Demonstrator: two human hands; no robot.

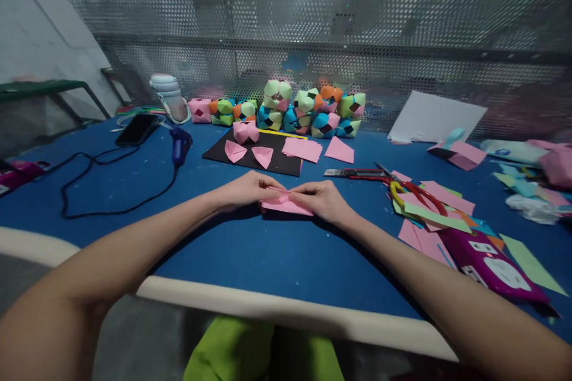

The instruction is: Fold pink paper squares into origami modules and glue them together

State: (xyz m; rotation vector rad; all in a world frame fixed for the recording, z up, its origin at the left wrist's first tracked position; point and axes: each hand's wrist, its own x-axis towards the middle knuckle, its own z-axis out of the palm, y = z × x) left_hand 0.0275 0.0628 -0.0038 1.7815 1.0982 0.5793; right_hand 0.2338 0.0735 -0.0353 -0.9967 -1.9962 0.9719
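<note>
A piece of pink paper (288,205), partly folded, is held just over the front middle of the blue table. My left hand (251,189) pinches its left side, and my right hand (325,197) grips its right side, thumbs close together on top. Some fingers are hidden behind the paper. Beyond my hands lies a black sheet (217,153) with two folded pink paper pieces (235,151) and a pink folded paper ball (245,132). Flat pink paper squares (302,149) rest partly on its right edge, and one more pink sheet (339,150) lies beside them.
Several coloured paper balls (306,102) line the back by a perforated metal panel. At left are a blue glue gun (179,146), a phone (136,129) and a bottle (170,99). A box cutter (357,173), scissors (422,195), paper scraps and a purple packet (494,265) lie right.
</note>
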